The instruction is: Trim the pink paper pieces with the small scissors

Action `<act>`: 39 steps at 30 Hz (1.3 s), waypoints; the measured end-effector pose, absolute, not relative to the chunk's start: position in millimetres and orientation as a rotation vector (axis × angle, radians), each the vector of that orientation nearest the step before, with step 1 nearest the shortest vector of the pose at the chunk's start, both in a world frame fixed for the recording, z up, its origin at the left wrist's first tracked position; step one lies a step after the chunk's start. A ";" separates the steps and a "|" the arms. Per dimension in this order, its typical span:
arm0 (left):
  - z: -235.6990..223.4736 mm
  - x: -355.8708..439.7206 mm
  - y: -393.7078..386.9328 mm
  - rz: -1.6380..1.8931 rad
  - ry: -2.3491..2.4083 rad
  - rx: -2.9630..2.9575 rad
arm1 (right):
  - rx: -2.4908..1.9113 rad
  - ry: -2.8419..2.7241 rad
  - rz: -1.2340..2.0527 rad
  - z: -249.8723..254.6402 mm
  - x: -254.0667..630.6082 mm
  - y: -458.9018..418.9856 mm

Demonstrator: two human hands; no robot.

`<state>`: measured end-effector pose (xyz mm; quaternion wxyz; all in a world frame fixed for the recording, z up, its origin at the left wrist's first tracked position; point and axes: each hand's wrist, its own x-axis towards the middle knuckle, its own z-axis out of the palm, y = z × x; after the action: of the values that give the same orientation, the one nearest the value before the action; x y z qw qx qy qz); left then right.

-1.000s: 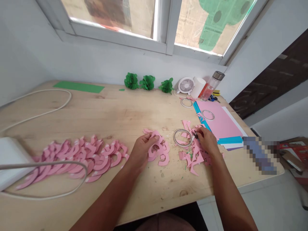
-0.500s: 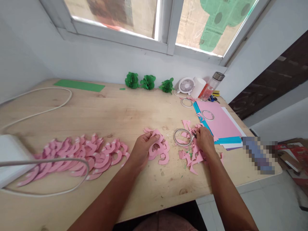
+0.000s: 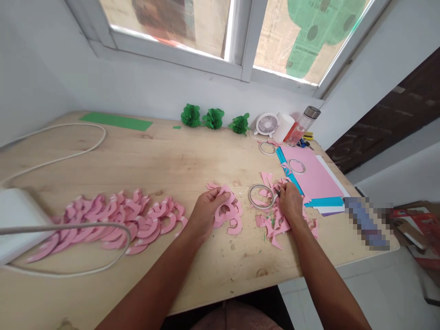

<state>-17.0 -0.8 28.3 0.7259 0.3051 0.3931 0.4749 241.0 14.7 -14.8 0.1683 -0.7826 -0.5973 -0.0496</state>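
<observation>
My left hand pinches a curved pink paper cutout between thumb and fingers. Under it lie more pink paper rings and arcs. My right hand is closed over the pile of pink paper scraps. At its fingertips shows a dark piece of what looks like scissors, mostly hidden by the fingers and scraps. Just left of that hand, a roll of tape lies on the scraps. A long overlapping heap of pink paper arcs spreads to the left.
Along the wall stand several green paper pompoms, a small fan and a glass bottle. Coloured paper sheets lie at right with a tape ring on top. A white cable loops at left; green strip behind.
The view has shifted slightly. Both hands stay nearly where they were, the left still on the pink cutout and the right still at the scraps.
</observation>
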 end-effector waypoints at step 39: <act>20.1 -17.6 2.9 1.085 0.878 0.775 | -1.693 -1.259 0.248 32.9 224.0 -0.7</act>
<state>-17.6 2.9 20.1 0.6980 0.3474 0.3938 0.4868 224.0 -0.7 32.9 0.4869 -0.6961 -0.5176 0.1019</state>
